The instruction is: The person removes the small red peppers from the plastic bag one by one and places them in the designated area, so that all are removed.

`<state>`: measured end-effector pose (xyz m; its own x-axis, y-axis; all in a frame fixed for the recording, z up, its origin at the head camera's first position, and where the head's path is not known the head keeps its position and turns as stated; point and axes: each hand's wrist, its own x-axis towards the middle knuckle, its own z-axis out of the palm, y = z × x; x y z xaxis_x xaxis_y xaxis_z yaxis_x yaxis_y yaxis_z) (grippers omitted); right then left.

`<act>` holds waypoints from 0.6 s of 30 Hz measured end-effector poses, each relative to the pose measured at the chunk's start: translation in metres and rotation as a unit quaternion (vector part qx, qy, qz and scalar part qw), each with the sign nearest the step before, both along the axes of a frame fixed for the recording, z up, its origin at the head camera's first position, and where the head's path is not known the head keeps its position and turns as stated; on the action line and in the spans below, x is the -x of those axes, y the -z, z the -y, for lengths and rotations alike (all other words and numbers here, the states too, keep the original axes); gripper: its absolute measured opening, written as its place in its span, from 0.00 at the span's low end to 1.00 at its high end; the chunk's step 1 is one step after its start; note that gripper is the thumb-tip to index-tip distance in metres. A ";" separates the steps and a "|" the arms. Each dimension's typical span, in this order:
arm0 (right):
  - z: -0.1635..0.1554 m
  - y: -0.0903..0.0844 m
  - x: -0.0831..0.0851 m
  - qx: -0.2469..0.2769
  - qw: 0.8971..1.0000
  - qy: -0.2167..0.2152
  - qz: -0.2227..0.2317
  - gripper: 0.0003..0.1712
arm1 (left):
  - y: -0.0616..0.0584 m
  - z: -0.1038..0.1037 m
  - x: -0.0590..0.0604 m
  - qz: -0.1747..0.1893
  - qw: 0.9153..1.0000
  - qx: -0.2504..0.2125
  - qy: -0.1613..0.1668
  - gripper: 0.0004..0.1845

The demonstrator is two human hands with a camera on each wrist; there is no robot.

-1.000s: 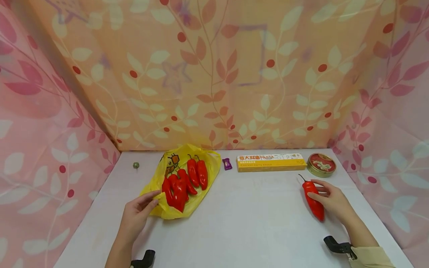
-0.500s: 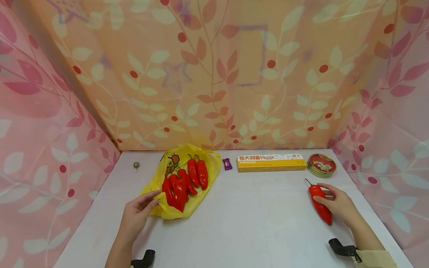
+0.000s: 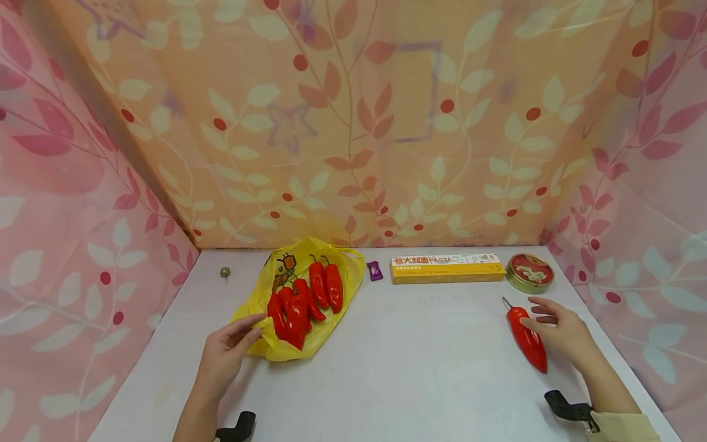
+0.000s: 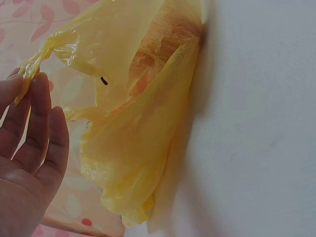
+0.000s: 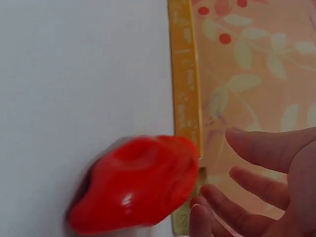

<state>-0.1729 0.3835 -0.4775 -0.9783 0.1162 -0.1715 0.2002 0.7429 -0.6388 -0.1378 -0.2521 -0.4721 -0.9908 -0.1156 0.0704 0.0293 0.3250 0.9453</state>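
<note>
A yellow plastic bag (image 3: 349, 270) lies spread on the left of the table with several red chili peppers (image 3: 297, 316) in its mouth. My left hand (image 3: 223, 353) pinches the bag's near-left edge between thumb and fingers; the left wrist view shows the twisted yellow film (image 4: 32, 74) in that pinch. On the right, a single red chili pepper (image 3: 527, 341) lies on the table, stem pointing away. Just beside it my right hand (image 3: 563, 331) has its thumb and fingers spread. The right wrist view shows a gap between those fingers (image 5: 266, 148) and the pepper (image 5: 138, 185).
Along the back stand a yellow pasta box (image 3: 447, 270), a round red-lidded tin (image 3: 530, 273) and a small purple wrapped candy (image 3: 375, 271). A tiny green ball-like item (image 3: 224, 272) lies at the back left. Patterned cloth walls (image 3: 348, 123) enclose the white table (image 3: 409, 368).
My right hand moved the single pepper slightly right and toward me, then let go of it, its fingers spreading off it. The left hand and bag have stayed put.
</note>
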 end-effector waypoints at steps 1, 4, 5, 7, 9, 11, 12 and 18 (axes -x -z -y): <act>0.002 -0.003 0.000 -0.001 1.000 0.000 -0.006 0.49 | 0.000 0.000 0.000 0.000 1.000 0.000 0.000 0.18; 0.010 -0.010 0.000 -0.001 1.000 -0.007 -0.026 0.47 | 0.000 0.000 0.000 0.005 1.000 0.001 -0.001 0.18; 0.013 -0.013 0.000 0.000 0.999 -0.010 -0.034 0.47 | 0.000 0.000 0.000 0.007 1.000 0.000 -0.002 0.18; 0.021 -0.018 0.000 0.008 0.999 -0.018 -0.045 0.46 | -0.001 0.000 -0.001 0.008 1.000 -0.001 -0.001 0.18; 0.030 -0.023 0.001 0.014 0.998 -0.026 -0.056 0.45 | -0.001 0.000 -0.001 0.009 1.000 -0.002 -0.001 0.18; 0.039 -0.028 0.001 0.020 0.997 -0.031 -0.068 0.44 | -0.001 0.000 -0.001 0.010 1.000 -0.003 -0.001 0.18; 0.043 -0.031 0.002 0.021 0.996 -0.035 -0.074 0.44 | -0.001 0.000 -0.001 0.009 1.000 -0.002 -0.001 0.18; 0.067 -0.042 0.008 0.036 0.993 -0.052 -0.101 0.41 | 0.003 0.001 0.001 0.001 1.000 0.005 -0.001 0.18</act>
<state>-0.1808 0.3167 -0.4358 -0.9997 0.0080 0.0252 -0.0122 0.7041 -0.7100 -0.1385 -0.2534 -0.4747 -0.9907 -0.1160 0.0705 0.0279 0.3339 0.9422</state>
